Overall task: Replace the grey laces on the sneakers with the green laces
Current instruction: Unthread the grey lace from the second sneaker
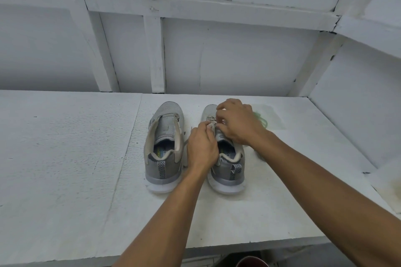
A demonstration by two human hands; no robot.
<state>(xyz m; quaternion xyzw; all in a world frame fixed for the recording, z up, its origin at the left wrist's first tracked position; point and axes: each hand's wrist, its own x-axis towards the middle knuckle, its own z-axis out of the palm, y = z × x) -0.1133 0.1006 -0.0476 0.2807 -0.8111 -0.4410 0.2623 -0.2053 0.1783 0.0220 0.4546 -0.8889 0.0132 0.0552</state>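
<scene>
Two bare forearms reach forward from the bottom edge over a white bench [65,147]. Both hands meet on top of the right sneaker [227,171], one of a grey pair standing side by side with heels toward the viewer. The left hand [201,147] has its fingers curled, pinching the grey lace [211,120] at the eyelets. The right hand [236,121] comes in from the far side, its fingers bent and pinching the same lace just beside the left hand. The left sneaker [162,158] stands apart from both hands, its tongue bare of lacing. The green laces [261,120] lie in a loose heap on the bench just right of the right sneaker, partly hidden behind the right hand.
</scene>
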